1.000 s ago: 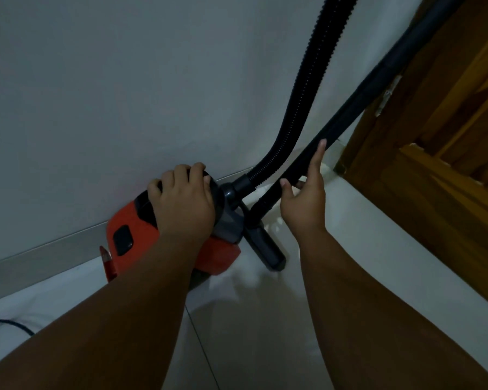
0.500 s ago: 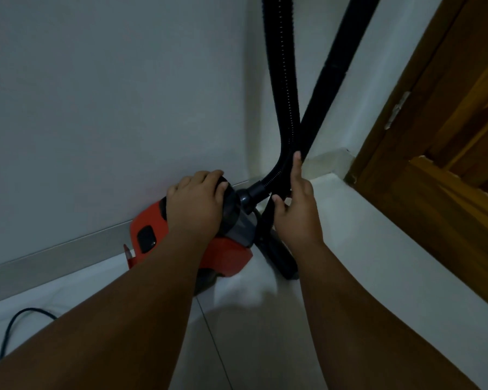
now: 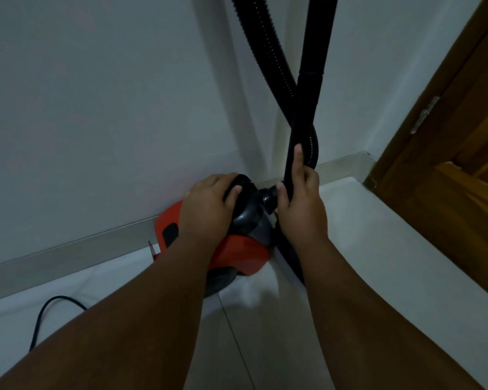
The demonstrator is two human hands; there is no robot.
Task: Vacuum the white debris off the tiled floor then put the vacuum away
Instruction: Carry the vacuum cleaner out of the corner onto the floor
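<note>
— Where's the vacuum (image 3: pixel 237 249) now?

— On the tiled floor (image 3: pixel 265 347), against the far wall (image 3: pixel 96 108), same as a second ago. The left hand (image 3: pixel 209 209) still cups its black top, fingers curled.

— And the wand (image 3: pixel 304 114)?

— It leaned right before; now it stands nearly upright, crossing the hose (image 3: pixel 268 60). The right hand (image 3: pixel 302 209) was open; now it's wrapped around it.
</note>
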